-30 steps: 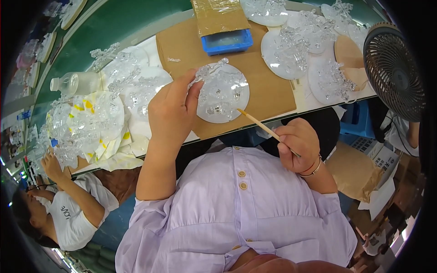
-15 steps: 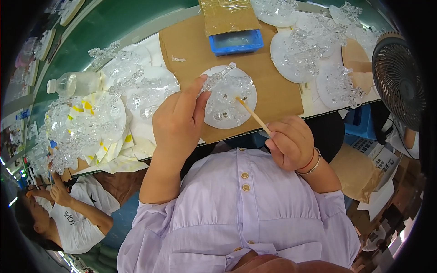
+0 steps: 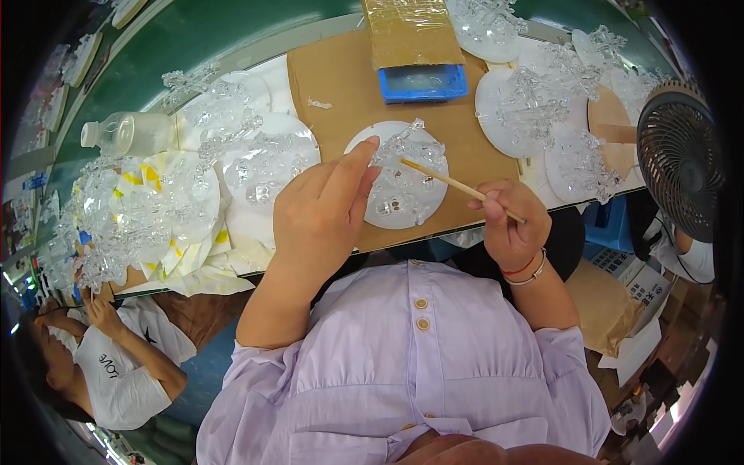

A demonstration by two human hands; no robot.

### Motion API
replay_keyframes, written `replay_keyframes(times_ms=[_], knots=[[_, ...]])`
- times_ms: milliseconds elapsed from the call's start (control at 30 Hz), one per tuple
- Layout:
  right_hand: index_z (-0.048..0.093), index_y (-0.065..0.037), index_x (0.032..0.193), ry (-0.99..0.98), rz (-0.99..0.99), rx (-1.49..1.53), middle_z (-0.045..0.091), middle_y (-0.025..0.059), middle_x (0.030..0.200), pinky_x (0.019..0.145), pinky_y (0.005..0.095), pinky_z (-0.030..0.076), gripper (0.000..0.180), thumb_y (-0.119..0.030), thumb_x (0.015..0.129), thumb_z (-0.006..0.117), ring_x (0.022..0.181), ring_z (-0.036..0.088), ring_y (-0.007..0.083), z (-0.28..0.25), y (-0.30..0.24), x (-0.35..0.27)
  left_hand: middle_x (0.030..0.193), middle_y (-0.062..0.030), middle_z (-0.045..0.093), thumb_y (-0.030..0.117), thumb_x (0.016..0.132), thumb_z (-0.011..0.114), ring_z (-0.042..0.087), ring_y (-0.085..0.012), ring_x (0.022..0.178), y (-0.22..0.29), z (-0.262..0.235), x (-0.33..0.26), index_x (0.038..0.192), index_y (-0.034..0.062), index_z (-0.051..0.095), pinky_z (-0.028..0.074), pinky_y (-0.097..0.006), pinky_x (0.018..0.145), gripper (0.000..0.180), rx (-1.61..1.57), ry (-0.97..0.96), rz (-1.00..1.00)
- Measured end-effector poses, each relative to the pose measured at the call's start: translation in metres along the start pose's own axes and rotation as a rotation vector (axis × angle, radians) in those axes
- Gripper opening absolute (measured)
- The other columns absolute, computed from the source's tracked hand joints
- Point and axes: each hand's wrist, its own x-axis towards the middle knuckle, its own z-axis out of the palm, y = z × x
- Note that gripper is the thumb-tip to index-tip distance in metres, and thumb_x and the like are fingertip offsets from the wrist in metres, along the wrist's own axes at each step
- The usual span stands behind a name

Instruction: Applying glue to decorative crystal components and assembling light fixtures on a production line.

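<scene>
Left hand (image 3: 322, 213) lies over the edge of a round white disc (image 3: 397, 180), fingers loosely curled, forefinger stretched out and touching the clear glass-like ornament pieces (image 3: 403, 151) lying on it. Right hand (image 3: 508, 225) closed around a thin wooden stick (image 3: 457, 186), its tip resting among those pieces. Disc sits on a brown cardboard sheet (image 3: 341, 85) at the table's near edge. Blue shallow plastic tray (image 3: 424, 81) beyond it. Clear plastic bottle (image 3: 128, 133) far left; black desk fan (image 3: 678, 159) far right.
</scene>
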Motion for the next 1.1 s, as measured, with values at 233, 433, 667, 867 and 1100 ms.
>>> replay_keyframes(times_ms=[233, 433, 667, 867, 1100], knots=[[0.051, 0.000, 0.092, -0.079, -0.219, -0.166, 0.064, 0.0143, 0.076, 0.052, 0.0293, 0.046, 0.007, -0.001, 0.091, 0.057, 0.058, 0.060, 0.0231, 0.012, -0.015, 0.026, 0.073, -0.0069, 0.064, 0.004, 0.076, 0.073, 0.060, -0.0201, 0.059, 0.000, 0.003, 0.000, 0.109, 0.0062, 0.065, 0.047, -0.031, 0.053, 0.034, 0.057, 0.031, 0.037], [0.053, 0.000, 0.086, -0.037, -0.022, -0.090, 0.061, 0.0135, 0.072, 0.048, 0.0285, 0.042, 0.011, -0.004, 0.088, 0.063, 0.054, 0.056, 0.0244, 0.020, -0.019, 0.046, 0.071, -0.0065, 0.063, 0.003, 0.076, 0.073, 0.059, -0.0201, 0.058, -0.001, 0.005, -0.001, 0.109, 0.0062, 0.065, 0.047, -0.031, 0.053, 0.034, 0.071, 0.061, 0.052], [0.054, -0.004, 0.085, -0.018, -0.203, -0.276, 0.057, 0.0073, 0.065, 0.044, 0.0288, 0.039, 0.018, -0.008, 0.083, 0.071, 0.048, 0.051, 0.0209, 0.038, -0.028, 0.076, 0.063, -0.0052, 0.057, 0.005, 0.074, 0.074, 0.056, -0.0208, 0.054, -0.002, 0.005, 0.001, 0.106, 0.0112, 0.067, 0.044, -0.032, 0.050, 0.033, 0.013, 0.094, 0.019], [0.054, -0.005, 0.082, 0.029, -0.264, -0.251, 0.052, 0.0042, 0.061, 0.043, 0.0310, 0.036, 0.020, -0.014, 0.083, 0.072, 0.047, 0.049, 0.0206, 0.049, -0.031, 0.077, 0.061, -0.0045, 0.056, 0.006, 0.076, 0.073, 0.055, -0.0204, 0.053, 0.000, 0.007, -0.001, 0.104, 0.0119, 0.067, 0.043, -0.033, 0.048, 0.030, 0.035, 0.072, -0.017], [0.052, -0.005, 0.081, -0.022, -0.262, -0.246, 0.050, 0.0045, 0.061, 0.044, 0.0326, 0.035, 0.018, -0.011, 0.085, 0.069, 0.047, 0.046, 0.0219, 0.046, -0.044, 0.067, 0.064, -0.0043, 0.059, 0.010, 0.078, 0.072, 0.057, -0.0205, 0.055, -0.001, 0.008, -0.003, 0.104, 0.0112, 0.066, 0.045, -0.032, 0.049, 0.026, 0.060, 0.119, 0.017]])
